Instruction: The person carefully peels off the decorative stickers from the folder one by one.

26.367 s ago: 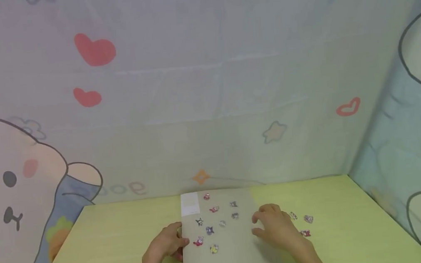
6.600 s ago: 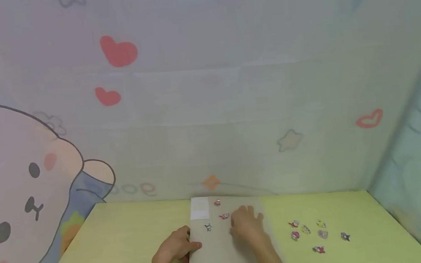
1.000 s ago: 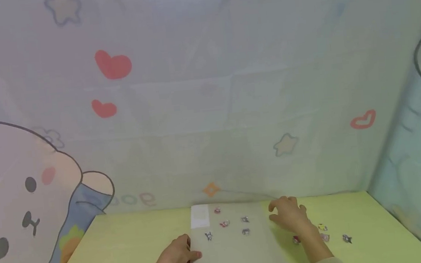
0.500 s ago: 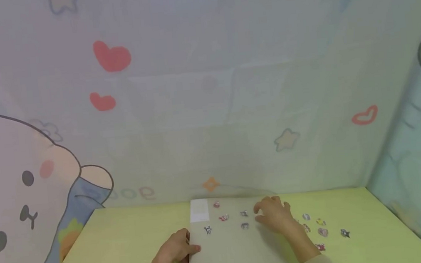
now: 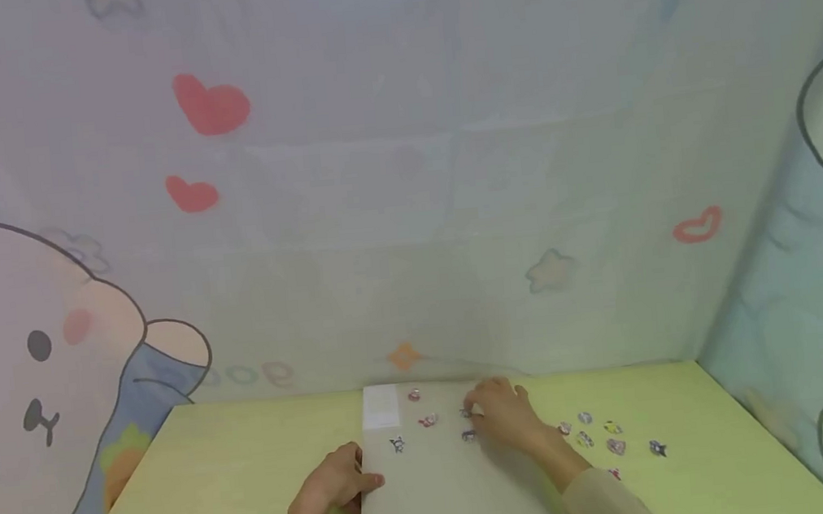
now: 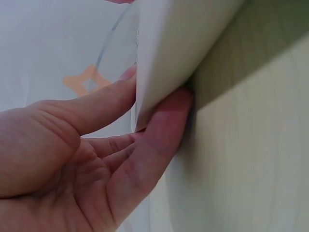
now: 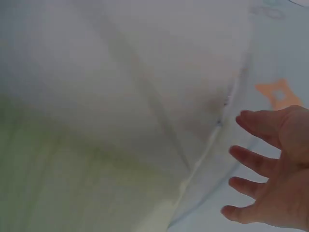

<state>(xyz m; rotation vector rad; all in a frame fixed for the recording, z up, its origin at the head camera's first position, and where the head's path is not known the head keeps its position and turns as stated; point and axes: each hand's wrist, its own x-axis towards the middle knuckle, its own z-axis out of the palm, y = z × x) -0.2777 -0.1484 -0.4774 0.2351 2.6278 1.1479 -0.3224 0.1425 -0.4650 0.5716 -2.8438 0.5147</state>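
Observation:
A pale beige sheet (image 5: 431,484) stands tilted above the table, a white rectangle (image 5: 380,407) at its top left corner. My left hand (image 5: 334,484) grips its left edge; in the left wrist view the thumb (image 6: 104,104) lies on the front and a finger (image 6: 159,130) is behind. Over the upper right of the sheet is my right hand (image 5: 506,418), fingertips right at a small dark character sticker (image 5: 465,412). In the right wrist view its fingers are spread and hold nothing. Several other small stickers dot the sheet, among them a black-and-white one (image 5: 397,443) and a red one (image 5: 428,421).
Several loose stickers lie on the yellow table (image 5: 252,450) to the right of the sheet, including a yellow one (image 5: 613,428), a pink one (image 5: 616,446) and a dark one (image 5: 658,448). A printed cloth (image 5: 378,211) hangs behind the table.
My right hand has moved left from the table onto the sheet's upper right. A pale sticker has joined those on the table since 6.6 seconds ago. The left hand keeps its grip.

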